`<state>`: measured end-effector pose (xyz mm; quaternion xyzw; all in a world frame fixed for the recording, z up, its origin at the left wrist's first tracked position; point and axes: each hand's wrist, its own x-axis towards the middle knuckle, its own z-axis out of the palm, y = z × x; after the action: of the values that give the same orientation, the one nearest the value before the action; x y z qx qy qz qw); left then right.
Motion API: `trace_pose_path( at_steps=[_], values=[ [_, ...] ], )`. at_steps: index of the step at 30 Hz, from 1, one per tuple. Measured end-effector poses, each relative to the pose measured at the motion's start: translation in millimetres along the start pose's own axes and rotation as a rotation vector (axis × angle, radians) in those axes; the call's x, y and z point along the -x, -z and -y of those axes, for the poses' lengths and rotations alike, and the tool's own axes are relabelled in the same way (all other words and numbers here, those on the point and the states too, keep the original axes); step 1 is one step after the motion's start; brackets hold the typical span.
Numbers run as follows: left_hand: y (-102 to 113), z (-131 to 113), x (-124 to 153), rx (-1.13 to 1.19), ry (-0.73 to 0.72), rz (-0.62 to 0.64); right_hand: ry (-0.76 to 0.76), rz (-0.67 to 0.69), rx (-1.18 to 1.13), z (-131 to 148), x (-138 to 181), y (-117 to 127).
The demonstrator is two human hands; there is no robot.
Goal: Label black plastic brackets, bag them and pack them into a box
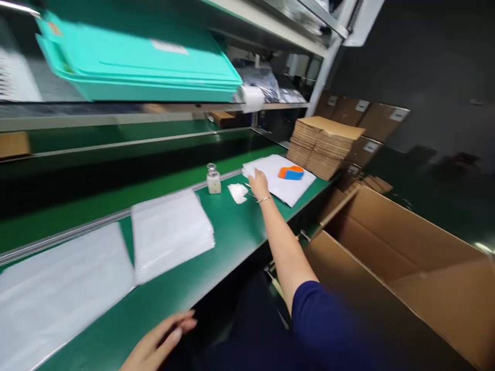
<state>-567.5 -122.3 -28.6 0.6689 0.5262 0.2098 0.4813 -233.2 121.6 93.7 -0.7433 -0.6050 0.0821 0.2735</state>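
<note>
My right hand (258, 183) reaches across the green table to the near left corner of a stack of white sheets or bags (297, 191). Its fingers are slightly apart and touch or hover just over that corner; I cannot tell which. An orange and blue insole (291, 172) lies on top of the stack. By the wrist are a thin metal tool, partly hidden, and a crumpled white tissue (237, 192). A small bottle with a metal cap (214, 179) stands to the left. My left hand (162, 337) hangs at the table's front edge, loosely open, holding nothing.
Flat white bags (170, 234) lie in two piles on the left of the table (232, 226). Turquoise trays (147, 62) fill the shelf above. Stacked flat cardboard (325, 147) stands at the far end. A large open carton (421, 247) is on the right.
</note>
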Motion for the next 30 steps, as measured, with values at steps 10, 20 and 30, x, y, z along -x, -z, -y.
trace_pose_path(
  at_steps=[10,20,30],
  values=[
    [-128,-278,-176,-0.226,-0.729,0.228,-0.123,-0.286,0.440,-114,331,193],
    [-231,-347,-237,-0.896,-0.638,0.445,-0.408,0.242,0.620,-166,363,189],
    [-205,-321,-238,-0.974,-0.655,0.356,-0.186,0.073,0.644,-122,448,90]
  ],
)
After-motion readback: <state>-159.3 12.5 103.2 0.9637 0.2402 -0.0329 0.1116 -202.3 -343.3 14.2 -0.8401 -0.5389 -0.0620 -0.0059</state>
